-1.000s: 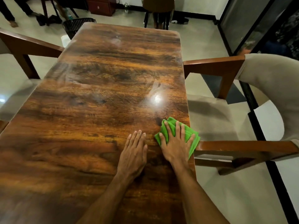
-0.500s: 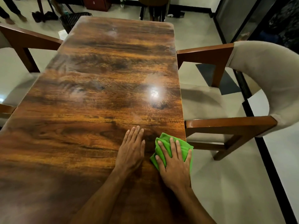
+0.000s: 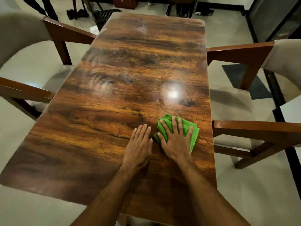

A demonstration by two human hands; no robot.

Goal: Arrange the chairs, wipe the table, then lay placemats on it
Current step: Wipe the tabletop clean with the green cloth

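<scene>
A glossy dark wooden table [image 3: 123, 88] fills the middle of the head view. My right hand [image 3: 175, 141] lies flat with spread fingers on a folded green cloth [image 3: 191, 132], pressing it to the tabletop near the right edge. My left hand [image 3: 138, 147] rests palm-down on the bare wood just left of the cloth, holding nothing. A cushioned armchair [image 3: 254, 128] with wooden arms stands at the table's right side. Another armchair [image 3: 27, 51] stands at the left side. No placemats are in view.
A dark wire basket [image 3: 104, 15] sits on the floor past the table's far left corner. A dark chair [image 3: 180, 5] stands beyond the far end. Dark-framed glass panels [image 3: 275, 17] line the right. A dark mat [image 3: 246, 79] lies on the floor under the right chair.
My right hand slid the cloth from the table's right edge back toward me, then leftward and slightly forward. The left hand stayed flat beside it. The camera view pulled back, showing more of both chairs.
</scene>
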